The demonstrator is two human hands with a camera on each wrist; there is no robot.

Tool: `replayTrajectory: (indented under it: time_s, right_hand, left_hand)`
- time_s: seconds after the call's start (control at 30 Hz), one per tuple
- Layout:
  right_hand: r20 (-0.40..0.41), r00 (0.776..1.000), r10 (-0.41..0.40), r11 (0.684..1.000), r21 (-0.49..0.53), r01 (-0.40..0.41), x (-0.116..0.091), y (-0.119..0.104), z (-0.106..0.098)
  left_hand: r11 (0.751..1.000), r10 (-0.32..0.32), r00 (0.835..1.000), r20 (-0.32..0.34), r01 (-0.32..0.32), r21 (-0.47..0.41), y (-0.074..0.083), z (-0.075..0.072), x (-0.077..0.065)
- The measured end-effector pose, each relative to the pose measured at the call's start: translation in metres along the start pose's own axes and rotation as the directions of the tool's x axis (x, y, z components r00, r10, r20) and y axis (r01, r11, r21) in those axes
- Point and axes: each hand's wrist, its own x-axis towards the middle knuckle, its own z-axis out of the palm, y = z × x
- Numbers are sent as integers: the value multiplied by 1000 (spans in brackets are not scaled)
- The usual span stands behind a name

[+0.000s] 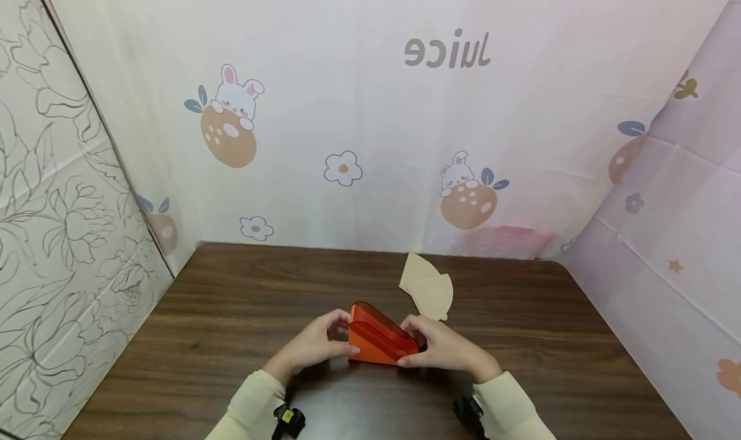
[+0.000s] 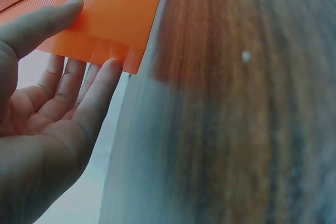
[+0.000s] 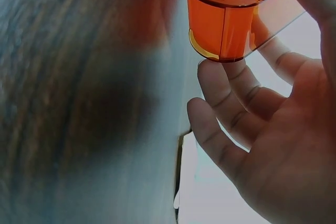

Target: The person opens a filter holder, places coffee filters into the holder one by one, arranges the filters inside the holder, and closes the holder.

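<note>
An orange see-through, wedge-shaped holder stands on the table in front of the person, its tall end to the left. The left hand holds that tall end; in the left wrist view its thumb lies on the face of the orange plastic and the fingers reach the far side. At the low right end, the right hand grips with thumb in front and fingers behind. The right wrist view shows the holder's rounded end near those fingertips. Whether anything lies inside is hard to tell.
Fan-shaped tan paper filters lie overlapping on the dark wood table, behind the right hand. A printed curtain hangs along the table's back edge, with more patterned sheets at both sides.
</note>
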Motion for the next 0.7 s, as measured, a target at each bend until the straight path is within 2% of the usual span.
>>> replayTrajectory:
  time_s: [0.7]
  right_hand:
    - [24, 1000, 16, 1000, 13, -17, 0, -3, 2]
  left_hand:
    - [999, -14, 999, 30, 15, -30, 2, 0, -3]
